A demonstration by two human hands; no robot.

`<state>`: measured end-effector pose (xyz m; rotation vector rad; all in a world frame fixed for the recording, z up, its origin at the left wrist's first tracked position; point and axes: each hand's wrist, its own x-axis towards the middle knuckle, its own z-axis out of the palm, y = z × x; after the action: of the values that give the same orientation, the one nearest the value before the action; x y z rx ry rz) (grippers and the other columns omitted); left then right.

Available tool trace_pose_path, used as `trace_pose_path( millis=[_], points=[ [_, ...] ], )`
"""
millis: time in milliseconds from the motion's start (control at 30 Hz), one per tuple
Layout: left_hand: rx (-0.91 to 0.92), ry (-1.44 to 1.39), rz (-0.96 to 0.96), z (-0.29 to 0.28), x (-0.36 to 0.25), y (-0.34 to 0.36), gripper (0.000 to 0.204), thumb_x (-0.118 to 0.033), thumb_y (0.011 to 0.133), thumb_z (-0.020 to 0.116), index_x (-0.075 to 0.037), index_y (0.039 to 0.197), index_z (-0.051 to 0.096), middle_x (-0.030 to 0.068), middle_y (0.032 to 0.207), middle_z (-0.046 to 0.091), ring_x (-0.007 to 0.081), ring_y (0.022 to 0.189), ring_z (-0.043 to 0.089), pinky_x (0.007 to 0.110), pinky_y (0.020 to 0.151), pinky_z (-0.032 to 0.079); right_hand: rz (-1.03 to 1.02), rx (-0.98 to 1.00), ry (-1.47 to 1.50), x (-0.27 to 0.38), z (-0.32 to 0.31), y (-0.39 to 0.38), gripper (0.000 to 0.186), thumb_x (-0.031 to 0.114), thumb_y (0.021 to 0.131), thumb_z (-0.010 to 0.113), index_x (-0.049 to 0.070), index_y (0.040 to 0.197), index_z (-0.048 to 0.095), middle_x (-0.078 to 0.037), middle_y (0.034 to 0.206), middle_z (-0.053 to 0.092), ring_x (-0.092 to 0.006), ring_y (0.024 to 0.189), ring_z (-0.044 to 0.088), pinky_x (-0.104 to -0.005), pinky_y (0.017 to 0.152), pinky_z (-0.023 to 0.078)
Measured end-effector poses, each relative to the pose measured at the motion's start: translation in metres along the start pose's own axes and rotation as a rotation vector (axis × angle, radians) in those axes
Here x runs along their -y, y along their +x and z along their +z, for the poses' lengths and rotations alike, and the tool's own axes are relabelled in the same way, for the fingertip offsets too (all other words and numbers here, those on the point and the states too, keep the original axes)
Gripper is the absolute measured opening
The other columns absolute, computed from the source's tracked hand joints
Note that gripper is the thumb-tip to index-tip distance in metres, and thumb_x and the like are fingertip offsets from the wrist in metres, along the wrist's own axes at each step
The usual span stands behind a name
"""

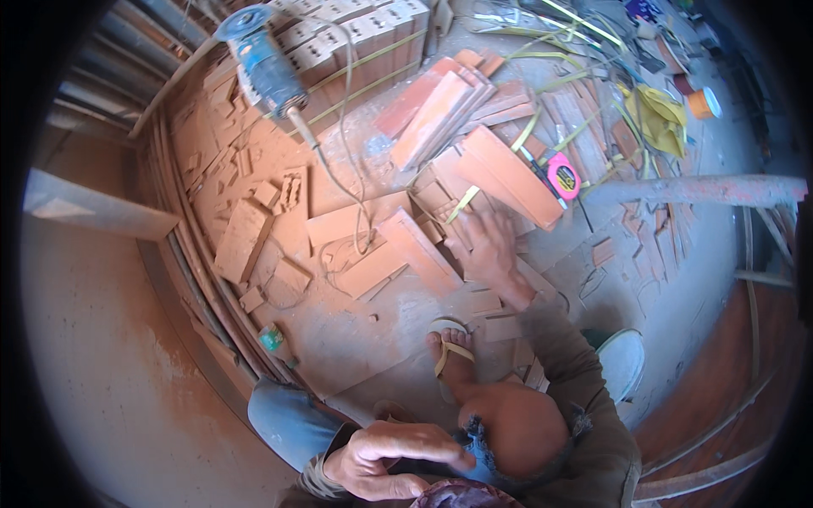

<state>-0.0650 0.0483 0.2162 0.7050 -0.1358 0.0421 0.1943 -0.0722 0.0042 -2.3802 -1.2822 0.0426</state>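
Observation:
My right hand [489, 247] reaches down over a loose heap of terracotta tile pieces, its fingers spread and slightly blurred. Just left of it lies a narrow reddish tile strip [419, 250]. Above the fingers is a wider tile [508, 176], with a pink tape measure [562, 176] at its right end. Whether the fingertips touch any tile I cannot tell. My left hand [385, 457] is low in the view by my knees, thumb and fingers apart, holding nothing. A dark purplish thing [461, 494] shows beneath it at the lower edge.
A blue angle grinder [271, 72] sits at the upper left, its cord trailing among the tiles. Behind it stands a strapped block stack [364, 63]. Pipes [199, 262] run along the left wall. A green-labelled bottle [273, 339], pale bucket [622, 364] and horizontal pole [720, 188] surround me.

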Motion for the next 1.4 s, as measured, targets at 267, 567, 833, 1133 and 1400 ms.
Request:
trace_pose_path(
  millis=[267, 567, 833, 1133, 1400],
  points=[
    [0.035, -0.166, 0.29, 0.008, 0.004, -0.006, 0.025, 0.004, 0.099, 0.058, 0.015, 0.122, 0.06, 0.0332, 0.103, 0.065, 0.0465, 0.096, 0.067, 0.058, 0.086, 0.056, 0.233, 0.254, 0.107, 0.055, 0.07, -0.059, 0.1, 0.035, 0.074, 0.086, 0.006, 0.153, 0.032, -0.023, 0.131, 0.046, -0.0406, 0.122, 0.045, -0.0518, 0.102, 0.037],
    [-0.292, -0.254, 0.224, 0.024, -0.013, -0.011, 0.023, -0.009, 0.102, 0.063, 0.006, 0.119, 0.065, 0.0127, 0.113, 0.069, 0.0131, 0.096, 0.063, 0.031, 0.087, 0.049, 0.329, 0.218, 0.123, 0.062, 0.083, -0.055, 0.096, 0.012, 0.071, 0.079, 0.0, 0.153, 0.029, -0.024, 0.125, 0.049, -0.0434, 0.118, 0.048, -0.0527, 0.103, 0.039],
    [-0.344, -0.321, 0.794, 0.042, -0.066, -0.033, 0.021, -0.01, 0.103, 0.058, 0.008, 0.113, 0.062, 0.0293, 0.108, 0.066, 0.0313, 0.091, 0.069, 0.042, 0.077, 0.055, 0.241, 0.398, 0.436, 0.063, 0.036, -0.073, 0.095, 0.008, 0.073, 0.074, -0.003, 0.154, 0.025, -0.025, 0.131, 0.053, -0.0348, 0.118, 0.056, -0.0439, 0.102, 0.047],
    [-0.002, -0.182, 1.135, 0.069, -0.056, -0.037, 0.063, -0.033, 0.1, 0.063, 0.02, 0.132, 0.05, 0.0387, 0.129, 0.055, 0.0435, 0.116, 0.062, 0.05, 0.099, 0.052, -0.46, 0.599, 0.152, 0.149, -0.02, 0.042, 0.09, 0.011, 0.073, 0.073, -0.003, 0.152, 0.031, -0.024, 0.133, 0.053, -0.0396, 0.124, 0.052, -0.0467, 0.106, 0.042],
    [-0.114, 0.038, 0.786, 0.085, -0.045, -0.096, 0.075, -0.046, 0.102, 0.054, 0.02, 0.136, 0.045, 0.0391, 0.131, 0.054, 0.0461, 0.117, 0.061, 0.053, 0.1, 0.049, -1.04, 0.602, -0.132, 0.253, 0.06, 0.15, 0.08, 0.002, 0.077, 0.069, 0.0, 0.15, 0.036, -0.016, 0.131, 0.055, -0.0315, 0.119, 0.054, -0.0558, 0.095, 0.044]
  ],
)
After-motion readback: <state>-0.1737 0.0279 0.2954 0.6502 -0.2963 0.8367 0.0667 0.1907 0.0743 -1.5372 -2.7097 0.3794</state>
